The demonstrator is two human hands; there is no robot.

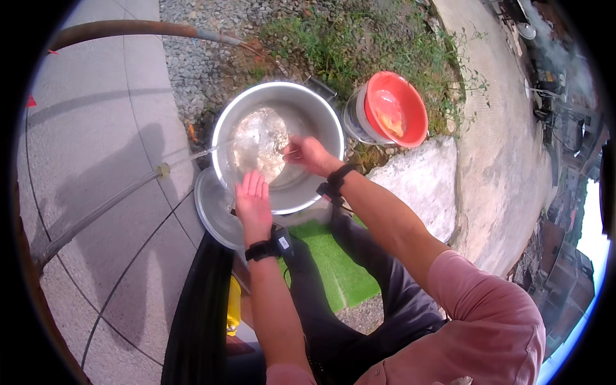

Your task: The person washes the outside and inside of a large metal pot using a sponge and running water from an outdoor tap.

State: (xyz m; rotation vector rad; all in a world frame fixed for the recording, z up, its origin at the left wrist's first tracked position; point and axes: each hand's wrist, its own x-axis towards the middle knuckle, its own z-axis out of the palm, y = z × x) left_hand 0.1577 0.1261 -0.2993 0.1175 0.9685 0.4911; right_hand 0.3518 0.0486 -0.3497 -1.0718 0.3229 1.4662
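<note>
Large steel pot tipped toward the viewer on the ground, between grey paving on the left and a gravel strip with weeds behind. Thin stream of water from a hose arcing in over the left rim and pooling on the shiny bottom. Left hand flat and open, fingers together, pressed on the near rim, gripping nothing. Right hand inside the pot, fingers loosely curled against the inner wall; impossible to tell whether a cloth or sponge sits under them. Judging by this: washing well under way, inside already bright and free of visible residue, rinsing and emptying left to do. Steel lid lying flat just beside the pot, partly under its left edge, not yet being handled. Red basin resting on a pale bucket close to the right. Green mat beneath the knees, pale rock to the right. Outdoors, daylight, concrete path curving away beyond.
</note>
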